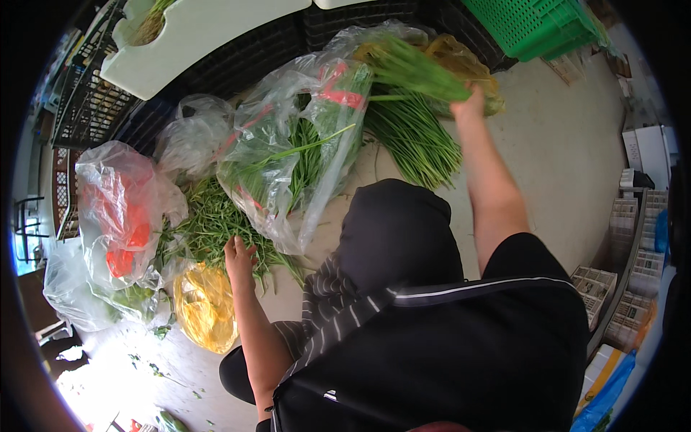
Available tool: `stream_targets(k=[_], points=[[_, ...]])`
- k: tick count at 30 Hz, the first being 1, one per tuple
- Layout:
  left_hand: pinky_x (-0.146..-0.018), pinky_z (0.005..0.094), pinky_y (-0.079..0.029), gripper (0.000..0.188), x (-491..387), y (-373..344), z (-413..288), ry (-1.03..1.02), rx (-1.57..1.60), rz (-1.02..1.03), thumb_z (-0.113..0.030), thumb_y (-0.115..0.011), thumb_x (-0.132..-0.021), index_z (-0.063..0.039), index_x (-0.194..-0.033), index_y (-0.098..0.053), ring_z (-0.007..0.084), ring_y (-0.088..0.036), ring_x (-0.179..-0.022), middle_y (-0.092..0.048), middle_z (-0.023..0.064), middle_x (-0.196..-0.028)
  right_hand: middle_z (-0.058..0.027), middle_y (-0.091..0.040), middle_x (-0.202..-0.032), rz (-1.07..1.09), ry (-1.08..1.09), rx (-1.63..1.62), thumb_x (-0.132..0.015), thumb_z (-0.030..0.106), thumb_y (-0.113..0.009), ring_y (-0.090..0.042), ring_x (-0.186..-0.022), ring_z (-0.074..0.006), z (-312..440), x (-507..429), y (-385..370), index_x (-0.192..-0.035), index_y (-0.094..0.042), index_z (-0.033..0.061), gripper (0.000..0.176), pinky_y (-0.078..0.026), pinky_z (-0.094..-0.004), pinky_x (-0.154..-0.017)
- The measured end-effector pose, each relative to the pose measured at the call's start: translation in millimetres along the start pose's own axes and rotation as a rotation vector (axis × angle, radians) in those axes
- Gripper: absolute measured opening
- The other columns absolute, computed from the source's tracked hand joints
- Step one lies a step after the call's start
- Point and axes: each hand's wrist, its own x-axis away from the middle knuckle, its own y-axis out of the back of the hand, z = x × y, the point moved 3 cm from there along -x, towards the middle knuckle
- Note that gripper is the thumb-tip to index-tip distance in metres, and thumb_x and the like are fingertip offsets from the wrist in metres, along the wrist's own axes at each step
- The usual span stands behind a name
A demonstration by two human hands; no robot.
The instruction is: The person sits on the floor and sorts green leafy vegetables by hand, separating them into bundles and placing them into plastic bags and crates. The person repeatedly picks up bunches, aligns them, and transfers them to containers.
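My right hand grips a blurred bunch of long green stalks by one end, at the upper right. Below it, a thick bundle of long thin green stalks lies on the floor. My left hand is raised with its fingers apart at the edge of a heap of leafy greens; it holds nothing visible. Beside that wrist sits a yellow plastic bag. Between the hands, a large clear plastic bag with red marks partly covers more green stalks.
Clear and red plastic bags stand at the left. Black crates and a white foam piece line the back. A green basket is at the upper right, with stacked pale crates at right. Black-clothed forms fill the foreground.
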Motion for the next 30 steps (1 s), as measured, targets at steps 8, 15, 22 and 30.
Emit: stream_targets(k=[8,15,22,30], points=[[-0.071,0.0315,-0.051,0.052,13.4,16.3,14.2,0.070,0.057,-0.009,-0.038,-0.047,-0.099,-0.004,-0.138,-0.039,0.0212,-0.065,-0.097,-0.051,0.0107,-0.127,-0.0120,-0.055,-0.121,-0.484,-0.272,-0.038,-0.096,0.026,-0.051,-0.057,-0.106,-0.0270,-80.6,16.5,191.7,-0.124,-0.049,0.0055,0.035,-0.050,-0.0403,-0.089],[-0.071,0.0304,-0.050,0.055,9.8,10.9,9.6,0.092,0.089,0.007,-0.041,-0.048,-0.099,-0.004,-0.139,-0.038,0.0205,-0.064,-0.097,-0.051,0.0098,-0.128,-0.0091,-0.054,-0.121,-0.525,-0.288,0.115,-0.090,0.038,-0.065,-0.053,-0.111,-0.0249,-69.4,73.3,178.3,-0.123,-0.051,0.0095,0.046,-0.047,-0.0400,-0.089],[-0.068,0.0282,-0.050,0.050,10.5,7.6,0.0,0.010,0.110,0.016,-0.038,-0.049,-0.099,-0.004,-0.135,-0.044,0.0170,-0.065,-0.093,-0.054,0.0087,-0.124,-0.0068,-0.057,-0.103,0.021,-0.335,0.940,-0.088,0.033,-0.069,-0.052,-0.098,-0.0191,-85.5,148.7,106.8,-0.120,-0.057,0.0091,0.041,-0.047,-0.0326,-0.080],[-0.069,0.0280,-0.050,0.047,23.3,2.4,-7.5,-0.100,0.040,0.046,-0.036,-0.048,-0.100,-0.004,-0.134,-0.047,0.0175,-0.065,-0.092,-0.056,0.0103,-0.125,-0.0023,-0.062,-0.104,1.530,0.998,2.140,-0.079,0.022,-0.071,-0.054,-0.108,-0.0259,-189.6,208.7,-40.4,-0.099,-0.067,0.0114,0.022,-0.045,-0.0380,-0.089]])
